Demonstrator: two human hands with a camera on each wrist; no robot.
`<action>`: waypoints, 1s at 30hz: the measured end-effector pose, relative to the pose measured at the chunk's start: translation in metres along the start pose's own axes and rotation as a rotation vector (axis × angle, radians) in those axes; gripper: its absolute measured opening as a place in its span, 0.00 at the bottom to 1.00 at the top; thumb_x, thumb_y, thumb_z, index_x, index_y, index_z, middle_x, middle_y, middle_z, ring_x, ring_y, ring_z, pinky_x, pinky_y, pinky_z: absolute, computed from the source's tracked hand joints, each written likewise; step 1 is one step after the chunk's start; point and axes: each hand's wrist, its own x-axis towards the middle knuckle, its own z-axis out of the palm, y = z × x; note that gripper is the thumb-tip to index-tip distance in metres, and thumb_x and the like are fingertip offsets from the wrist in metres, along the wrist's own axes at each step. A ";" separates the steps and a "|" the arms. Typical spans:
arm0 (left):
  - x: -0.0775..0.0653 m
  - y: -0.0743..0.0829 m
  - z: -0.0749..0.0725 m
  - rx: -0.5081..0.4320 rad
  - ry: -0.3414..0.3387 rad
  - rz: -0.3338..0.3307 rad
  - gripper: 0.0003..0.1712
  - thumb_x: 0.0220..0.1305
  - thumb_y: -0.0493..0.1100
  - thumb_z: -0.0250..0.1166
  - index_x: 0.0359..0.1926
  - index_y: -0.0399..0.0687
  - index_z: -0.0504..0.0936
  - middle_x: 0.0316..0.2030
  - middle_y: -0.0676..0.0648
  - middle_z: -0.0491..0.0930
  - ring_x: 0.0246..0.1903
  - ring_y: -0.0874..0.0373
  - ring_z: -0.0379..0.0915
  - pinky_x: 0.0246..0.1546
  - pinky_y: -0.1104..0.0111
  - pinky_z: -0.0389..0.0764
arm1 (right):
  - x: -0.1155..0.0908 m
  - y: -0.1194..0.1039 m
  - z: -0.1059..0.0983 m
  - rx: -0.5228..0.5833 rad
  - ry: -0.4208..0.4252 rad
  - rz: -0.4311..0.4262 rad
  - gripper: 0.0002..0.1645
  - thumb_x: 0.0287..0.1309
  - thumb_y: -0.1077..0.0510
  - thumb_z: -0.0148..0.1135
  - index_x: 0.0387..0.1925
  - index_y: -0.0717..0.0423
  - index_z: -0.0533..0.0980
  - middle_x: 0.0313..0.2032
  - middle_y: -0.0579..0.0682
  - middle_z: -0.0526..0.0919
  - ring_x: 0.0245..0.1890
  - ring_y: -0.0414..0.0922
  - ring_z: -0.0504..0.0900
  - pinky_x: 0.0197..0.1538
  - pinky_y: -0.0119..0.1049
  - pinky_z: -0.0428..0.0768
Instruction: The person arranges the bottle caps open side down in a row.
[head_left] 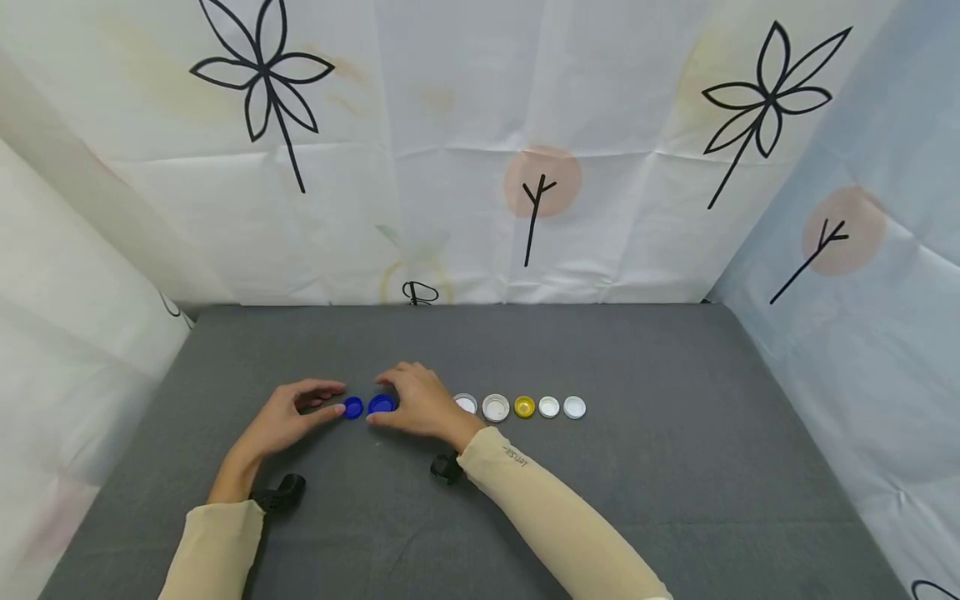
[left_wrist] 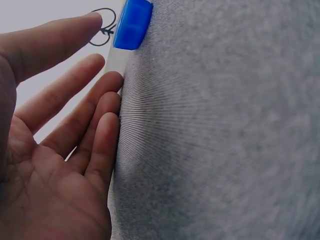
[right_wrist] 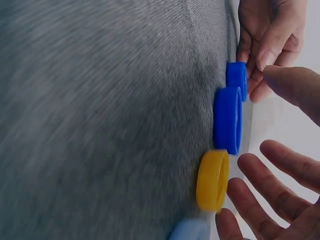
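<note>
Several plastic bottle caps lie in a row on the grey cloth. My left hand (head_left: 288,417) is beside the small blue cap (head_left: 353,407) at the row's left end, thumb tip close to it; contact is unclear. In the left wrist view, its fingers are apart and hold nothing. Over the row, my right hand (head_left: 422,404) spreads thumb and fingers about the larger blue cap (head_left: 382,403) without gripping it. A yellow cap (right_wrist: 212,180) sits near its fingers in the right wrist view, hidden under the hand in the head view.
Rightward along the row are a partly covered white cap (head_left: 465,403), a larger whitish cap (head_left: 495,407), another yellow cap (head_left: 524,407) and two small white caps (head_left: 549,407). Patterned white curtains (head_left: 450,108) border the grey-covered table (head_left: 675,483) at the back and sides.
</note>
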 end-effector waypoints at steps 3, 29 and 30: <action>0.000 -0.002 0.001 0.005 0.003 0.005 0.23 0.66 0.45 0.72 0.58 0.40 0.83 0.54 0.42 0.82 0.53 0.46 0.78 0.52 0.71 0.76 | 0.005 -0.004 0.005 -0.025 -0.006 0.010 0.33 0.58 0.39 0.72 0.61 0.48 0.80 0.55 0.46 0.81 0.55 0.45 0.75 0.58 0.41 0.71; 0.002 0.004 0.004 0.023 -0.010 -0.009 0.15 0.63 0.40 0.74 0.49 0.38 0.87 0.53 0.37 0.79 0.55 0.36 0.74 0.54 0.40 0.73 | 0.015 -0.019 0.031 -0.177 0.090 0.099 0.19 0.57 0.37 0.73 0.49 0.36 0.86 0.45 0.42 0.75 0.46 0.41 0.69 0.46 0.39 0.63; 0.002 0.005 0.004 0.026 -0.008 -0.011 0.15 0.63 0.39 0.74 0.49 0.38 0.87 0.53 0.37 0.79 0.55 0.36 0.74 0.54 0.40 0.72 | 0.015 -0.019 0.031 -0.175 0.091 0.100 0.19 0.57 0.37 0.73 0.49 0.36 0.86 0.45 0.42 0.75 0.46 0.41 0.69 0.47 0.39 0.63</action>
